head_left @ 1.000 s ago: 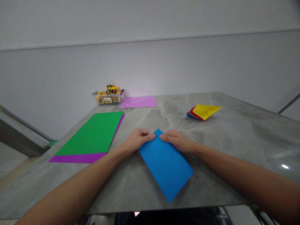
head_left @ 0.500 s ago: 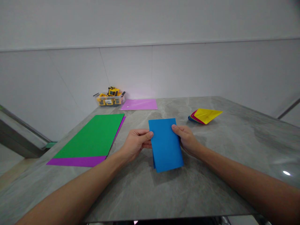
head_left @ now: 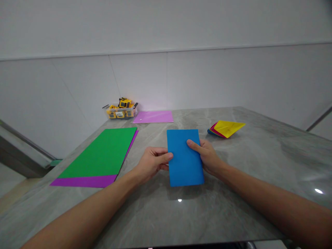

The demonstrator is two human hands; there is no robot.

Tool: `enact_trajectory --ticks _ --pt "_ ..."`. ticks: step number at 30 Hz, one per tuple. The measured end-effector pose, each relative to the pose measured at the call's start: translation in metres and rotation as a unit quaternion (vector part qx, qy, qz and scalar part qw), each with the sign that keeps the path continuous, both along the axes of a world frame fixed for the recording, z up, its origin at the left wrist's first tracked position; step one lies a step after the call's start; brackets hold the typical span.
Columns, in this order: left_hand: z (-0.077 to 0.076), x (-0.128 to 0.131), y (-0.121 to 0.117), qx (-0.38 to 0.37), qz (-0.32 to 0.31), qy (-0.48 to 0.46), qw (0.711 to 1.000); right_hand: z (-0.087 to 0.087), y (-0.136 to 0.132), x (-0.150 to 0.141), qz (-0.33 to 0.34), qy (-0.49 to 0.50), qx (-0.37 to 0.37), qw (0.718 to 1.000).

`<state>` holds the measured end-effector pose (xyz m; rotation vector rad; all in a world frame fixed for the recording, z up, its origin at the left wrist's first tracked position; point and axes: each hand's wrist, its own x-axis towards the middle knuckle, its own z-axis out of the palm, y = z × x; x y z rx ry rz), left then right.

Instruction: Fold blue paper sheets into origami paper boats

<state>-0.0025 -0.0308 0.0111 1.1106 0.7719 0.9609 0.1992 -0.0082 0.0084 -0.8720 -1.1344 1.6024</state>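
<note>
In the head view, the blue paper (head_left: 183, 171) was at the middle, a plain rectangle standing roughly upright between the two hands above the grey stone-patterned tabletop (head_left: 259, 200); whether its lower edge touched the surface could not be told. Clock directions here run from that paper, with twelve toward the white wall (head_left: 207, 76).

At nine o'clock the left hand (head_left: 151, 163) was partly closed on the paper's left edge in a pinch. Its thumb pressed the near face just inside that edge, while the bent fingers were bunched at and behind the edge, their tips hidden.

At three o'clock the right hand (head_left: 209, 156) was likewise partly closed, gripping the right edge. Its thumb lay across the upper part of the near face, pointing toward ten; the fingers went behind the paper, so their exact curl could not be seen.

Between nine and ten o'clock lay a green sheet (head_left: 101, 152) on top of a purple sheet (head_left: 88, 181), which showed along two sides. Toward ten stood a clear plastic box (head_left: 119, 113) of yellow toy vehicles (head_left: 125, 103), with a pink sheet (head_left: 154, 117) just beside it toward eleven. At two o'clock rested a folded paper piece (head_left: 229, 128), yellow outermost, with red and blue layers.
</note>
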Motion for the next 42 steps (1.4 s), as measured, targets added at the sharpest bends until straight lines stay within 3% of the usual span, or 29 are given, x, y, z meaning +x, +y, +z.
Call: enact_trajectory --ticks 9,16,21,27,42 --pt "-0.0024 0.0043 -0.0005 0.025 0.07 0.1 0.992 -0.0024 -0.0014 -0.0046 -0.056 -0.027 -0.005 0.998" --pt "-0.0005 0.0049 -0.0049 -0.001 -0.062 0.143 0.988 0.0034 0.0018 0.0014 -0.099 -0.023 -0.013 0.995" --pt "0.0046 0.0054 -0.0075 0.007 -0.067 0.164 0.984 0.0054 0.0018 -0.0011 -0.087 -0.032 -0.032 0.995" --pt "0.0036 0.0052 -0.0026 -0.011 0.015 0.157 0.987 0.0013 0.0004 -0.0049 -0.001 -0.07 -0.018 0.997" --pt "-0.0007 0.0047 -0.002 -0.082 -0.068 0.017 0.994 0.0008 -0.0011 -0.0048 0.044 -0.04 -0.093 0.994"
